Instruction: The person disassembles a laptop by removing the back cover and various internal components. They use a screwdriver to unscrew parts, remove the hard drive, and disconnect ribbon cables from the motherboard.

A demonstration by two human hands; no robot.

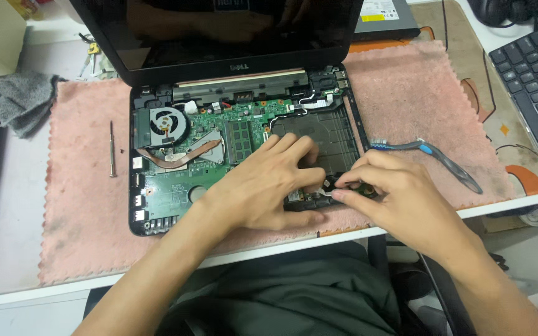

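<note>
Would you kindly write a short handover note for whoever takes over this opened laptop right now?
Left hand: resting flat on the front edge of the opened laptop base, fingers bracing a small board there.
Right hand: fingertips pinching a small white part, probably a ribbon or tab, at that board.
Done: top cover is off; the green mainboard, fan and memory module are exposed.
Left: the small front board is still in place.
Nearby on the pink towel: a screwdriver on the left, a toothbrush on the right.
</note>
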